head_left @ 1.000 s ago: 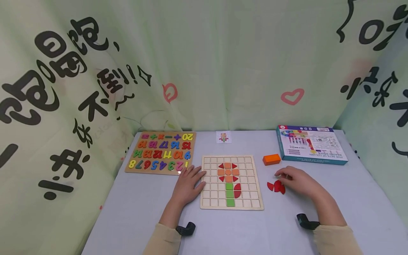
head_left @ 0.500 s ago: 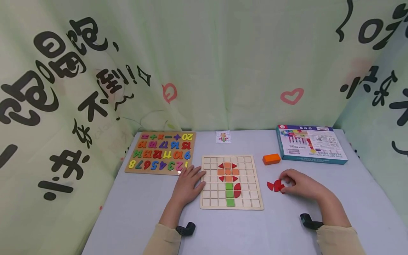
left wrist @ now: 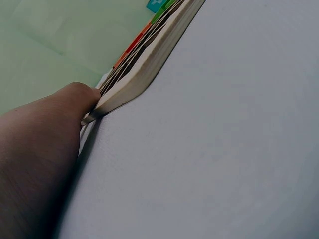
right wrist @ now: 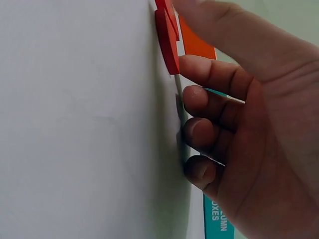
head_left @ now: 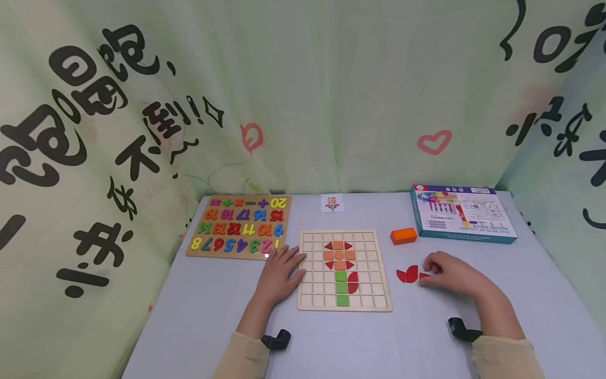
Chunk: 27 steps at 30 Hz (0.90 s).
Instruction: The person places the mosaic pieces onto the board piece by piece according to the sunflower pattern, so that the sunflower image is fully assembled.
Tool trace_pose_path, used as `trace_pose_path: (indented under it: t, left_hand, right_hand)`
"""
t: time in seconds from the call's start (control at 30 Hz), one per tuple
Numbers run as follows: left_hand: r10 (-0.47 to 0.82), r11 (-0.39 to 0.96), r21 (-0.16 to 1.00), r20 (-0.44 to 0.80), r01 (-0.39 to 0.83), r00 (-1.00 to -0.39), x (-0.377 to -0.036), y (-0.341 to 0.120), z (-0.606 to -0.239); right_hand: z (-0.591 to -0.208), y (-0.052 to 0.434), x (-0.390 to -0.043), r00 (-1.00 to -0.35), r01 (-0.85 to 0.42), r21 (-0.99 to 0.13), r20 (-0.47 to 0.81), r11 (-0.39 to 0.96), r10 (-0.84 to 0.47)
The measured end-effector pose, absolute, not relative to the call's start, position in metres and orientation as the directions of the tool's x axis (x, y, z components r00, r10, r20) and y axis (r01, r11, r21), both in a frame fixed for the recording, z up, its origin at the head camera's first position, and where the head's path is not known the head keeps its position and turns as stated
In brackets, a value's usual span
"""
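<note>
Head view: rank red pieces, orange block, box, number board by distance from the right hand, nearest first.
From the right hand:
1. red pieces, touching its fingertips, left of it
2. orange block, behind, slightly left
3. box, at the back
4. number board, far left

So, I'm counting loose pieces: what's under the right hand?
A small red flat piece pokes out at the right hand fingertips, beside two red leaf-shaped pieces on the pale table. Anything beneath the palm is covered.
</note>
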<state>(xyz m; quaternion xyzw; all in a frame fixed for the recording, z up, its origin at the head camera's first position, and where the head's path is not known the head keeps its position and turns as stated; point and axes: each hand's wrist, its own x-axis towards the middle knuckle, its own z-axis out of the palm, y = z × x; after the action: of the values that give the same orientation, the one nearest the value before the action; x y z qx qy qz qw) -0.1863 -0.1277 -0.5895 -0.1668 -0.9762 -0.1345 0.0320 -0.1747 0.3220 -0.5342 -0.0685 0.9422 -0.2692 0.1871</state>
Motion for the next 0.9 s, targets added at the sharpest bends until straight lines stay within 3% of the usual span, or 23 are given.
trace_pose_path:
  t: [0.9]
  left_hand:
    - [0.322, 0.905, 0.251, 0.121, 0.343, -0.939, -0.1870, -0.1283, -0.5903]
  right_hand:
    - [-0.5403, 0.3269, -0.1765, -0.937, -0.045, -0.539, -0.270, 0.841, -0.223]
